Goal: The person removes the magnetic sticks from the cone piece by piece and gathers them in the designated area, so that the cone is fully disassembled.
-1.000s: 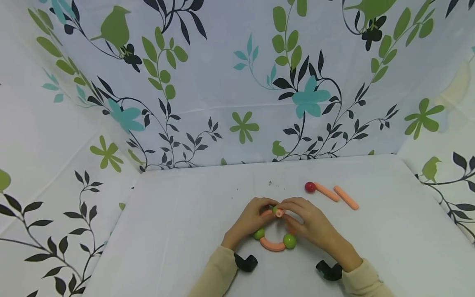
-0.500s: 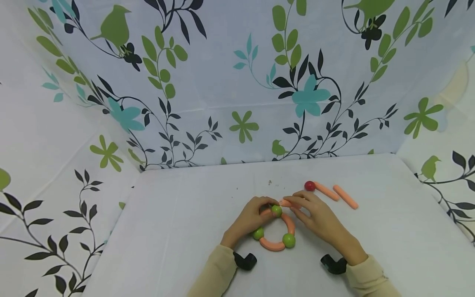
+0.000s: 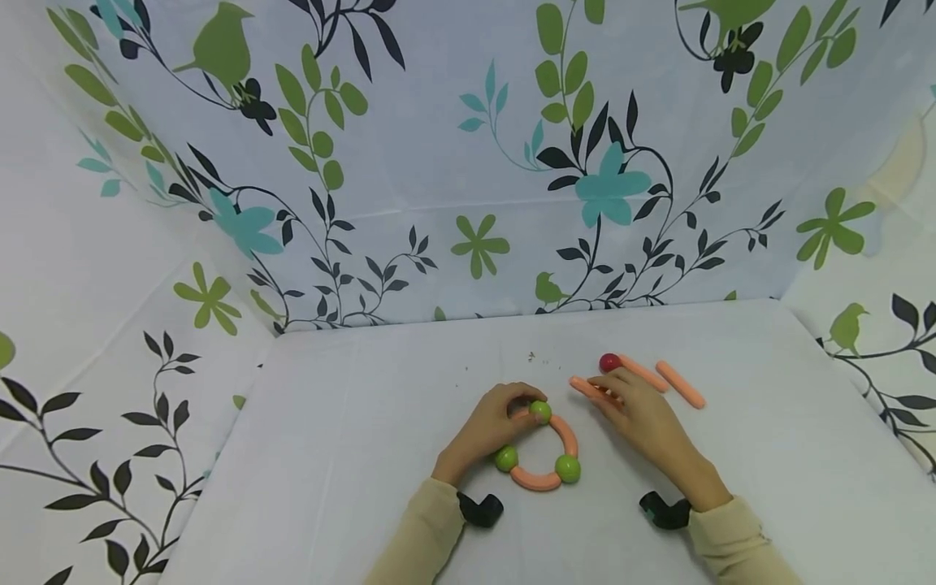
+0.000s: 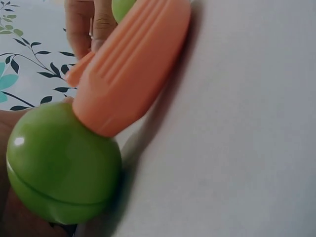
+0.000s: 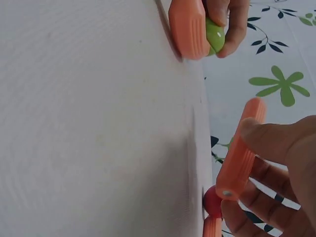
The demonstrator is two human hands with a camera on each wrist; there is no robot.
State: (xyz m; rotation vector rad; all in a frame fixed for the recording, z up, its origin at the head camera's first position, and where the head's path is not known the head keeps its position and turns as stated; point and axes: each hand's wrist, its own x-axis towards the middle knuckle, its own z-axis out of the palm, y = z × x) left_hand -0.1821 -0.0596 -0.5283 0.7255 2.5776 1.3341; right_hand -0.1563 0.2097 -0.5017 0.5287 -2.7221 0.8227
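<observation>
My left hand point(image 3: 504, 422) pinches a green ball point(image 3: 539, 412) at the top of a ring lying on the white table. Curved orange sticks point(image 3: 535, 479) joined by green balls make up this ring. In the left wrist view, another green ball point(image 4: 64, 163) and a ribbed orange curved stick point(image 4: 133, 64) loom close. Apart from the ring, to its upper right, my right hand point(image 3: 647, 414) holds a straight orange stick point(image 5: 242, 153) between thumb and fingers. A small grey dot shows at the stick's near end in the right wrist view.
Beyond my right hand, a red ball point(image 3: 610, 363) sits against the end of a straight orange stick point(image 3: 643, 374). A second loose orange stick point(image 3: 681, 384) lies to its right. A leaf-patterned cloth point(image 3: 409, 162) rises behind the table point(image 3: 351, 455).
My right hand has drawn the straight orange stick away from the green ball, up and to the right. The left hand stays at the top of the ring.
</observation>
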